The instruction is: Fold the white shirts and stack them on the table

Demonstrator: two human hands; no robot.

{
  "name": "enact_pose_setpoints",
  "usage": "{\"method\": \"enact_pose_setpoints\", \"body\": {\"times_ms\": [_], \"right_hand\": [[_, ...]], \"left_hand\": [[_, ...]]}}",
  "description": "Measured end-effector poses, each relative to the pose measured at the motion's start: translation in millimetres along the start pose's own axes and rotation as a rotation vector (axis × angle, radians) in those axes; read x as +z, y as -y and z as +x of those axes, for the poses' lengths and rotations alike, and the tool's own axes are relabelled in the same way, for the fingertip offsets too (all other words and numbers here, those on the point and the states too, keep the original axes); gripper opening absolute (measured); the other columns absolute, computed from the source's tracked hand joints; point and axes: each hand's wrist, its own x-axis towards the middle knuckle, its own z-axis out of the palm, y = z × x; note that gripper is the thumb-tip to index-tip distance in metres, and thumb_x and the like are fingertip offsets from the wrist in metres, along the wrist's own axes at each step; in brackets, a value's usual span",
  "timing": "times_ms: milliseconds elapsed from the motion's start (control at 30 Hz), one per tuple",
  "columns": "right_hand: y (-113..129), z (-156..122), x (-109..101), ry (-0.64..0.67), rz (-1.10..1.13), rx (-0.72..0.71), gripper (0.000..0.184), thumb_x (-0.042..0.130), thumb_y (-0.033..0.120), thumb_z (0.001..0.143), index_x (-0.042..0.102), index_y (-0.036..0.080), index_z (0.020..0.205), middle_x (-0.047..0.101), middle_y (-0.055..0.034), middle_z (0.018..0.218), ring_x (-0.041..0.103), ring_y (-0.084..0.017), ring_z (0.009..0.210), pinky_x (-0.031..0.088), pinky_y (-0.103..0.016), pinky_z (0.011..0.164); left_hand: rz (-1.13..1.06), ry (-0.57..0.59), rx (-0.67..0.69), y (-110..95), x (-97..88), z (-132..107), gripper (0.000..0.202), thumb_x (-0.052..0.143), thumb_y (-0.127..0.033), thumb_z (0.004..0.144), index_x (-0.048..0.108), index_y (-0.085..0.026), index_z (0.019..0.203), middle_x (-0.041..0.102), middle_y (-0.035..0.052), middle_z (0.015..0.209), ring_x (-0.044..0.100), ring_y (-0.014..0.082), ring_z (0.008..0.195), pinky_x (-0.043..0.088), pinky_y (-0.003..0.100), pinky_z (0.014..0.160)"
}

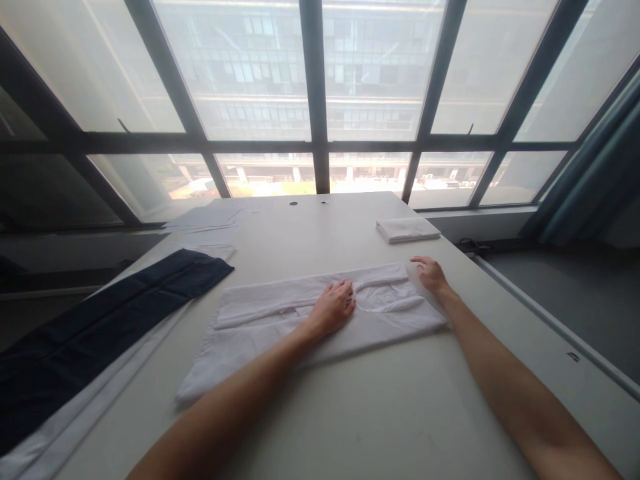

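A white garment lies partly folded across the middle of the white table. My left hand rests palm down on the garment's middle, fingers stretched out and close together. My right hand lies at the garment's far right corner, fingers extended and touching the cloth's edge. Neither hand grips anything that I can see.
A dark blue garment lies spread over white cloth at the table's left edge. A small folded white cloth sits at the far right. More white cloth lies at the far left. Large windows stand behind the table.
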Motion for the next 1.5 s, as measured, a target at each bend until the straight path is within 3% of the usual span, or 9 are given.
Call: {"method": "enact_pose_setpoints", "body": {"times_ms": [133,400,767,933,1067,1200,1333,1500], "right_hand": [[-0.4,-2.4,-1.4,0.022,0.067,-0.059,0.024,0.056,0.013,0.068,0.077,0.023,0.073,0.071,-0.0051,0.113,0.062,-0.023,0.113,0.038,-0.041,0.114],[0.7,-2.3,-0.4,0.006,0.101,-0.034,0.027,0.055,0.010,0.066,0.078,0.024,0.072,0.071,-0.0062,0.112,0.061,-0.023,0.114,0.035,-0.043,0.116],[-6.7,-0.9,4.9,0.056,0.087,-0.033,0.035,0.056,0.008,0.063,0.080,0.025,0.081,0.073,-0.0042,0.115,0.059,-0.025,0.123,0.033,-0.044,0.118],[2.2,0.2,-2.3,-0.079,0.103,-0.010,0.037,0.052,0.013,0.073,0.078,0.020,0.098,0.072,-0.0084,0.118,0.060,-0.024,0.122,0.035,-0.043,0.117],[26.5,-0.9,2.6,-0.145,0.082,-0.023,0.040,0.051,0.023,0.083,0.073,0.017,0.116,0.067,-0.0110,0.129,0.054,-0.026,0.129,0.031,-0.045,0.120],[60.7,-16.3,28.5,0.105,-0.144,-0.205,0.049,0.044,0.033,0.095,0.061,0.017,0.137,0.053,-0.0112,0.149,0.041,-0.026,0.142,0.026,-0.043,0.122],[74.9,-36.2,49.9,0.408,-0.463,-0.278,0.057,0.032,0.043,0.103,0.041,0.019,0.154,0.027,-0.0111,0.165,0.021,-0.028,0.152,0.015,-0.054,0.122],[67.0,-43.6,53.4,0.508,-0.605,-0.249,0.058,0.026,0.046,0.105,0.041,0.017,0.153,0.024,-0.0142,0.165,0.018,-0.029,0.153,0.010,-0.054,0.122]], "left_hand": [[-0.004,-0.009,-0.002,0.1,-0.1,0.1,0.046,0.046,-0.029,0.098,0.045,-0.016,0.142,0.059,0.0130,0.141,0.039,0.0254,0.145,0.027,0.047,0.122],[-0.016,-0.016,-0.004,-1.6,-2.0,-0.5,0.045,0.047,-0.028,0.097,0.048,-0.017,0.141,0.058,0.0131,0.142,0.040,0.0252,0.144,0.028,0.047,0.122],[-0.017,-0.017,0.003,0.9,0.1,-0.2,0.046,0.046,-0.028,0.097,0.046,-0.016,0.142,0.060,0.0130,0.140,0.039,0.0249,0.145,0.027,0.048,0.122],[-0.010,-0.020,0.004,0.6,-0.3,0.0,0.043,0.046,-0.028,0.097,0.049,-0.018,0.140,0.059,0.0119,0.141,0.041,0.0242,0.144,0.028,0.047,0.122],[0.007,0.000,0.008,0.5,-0.7,0.2,0.044,0.048,-0.028,0.098,0.051,-0.020,0.141,0.052,0.0114,0.150,0.039,0.0242,0.145,0.026,0.048,0.122],[0.028,0.032,0.023,0.3,-1.8,0.0,0.045,0.044,-0.029,0.101,0.050,-0.022,0.144,0.044,0.0090,0.156,0.033,0.0243,0.148,0.023,0.048,0.123],[0.045,0.043,0.034,0.8,-1.9,0.2,0.045,0.037,-0.029,0.104,0.049,-0.021,0.146,0.041,0.0094,0.158,0.030,0.0257,0.150,0.022,0.051,0.123],[0.034,0.046,0.044,1.4,-2.2,0.6,0.043,0.036,-0.028,0.104,0.050,-0.021,0.145,0.043,0.0097,0.157,0.032,0.0244,0.149,0.023,0.050,0.122]]}}
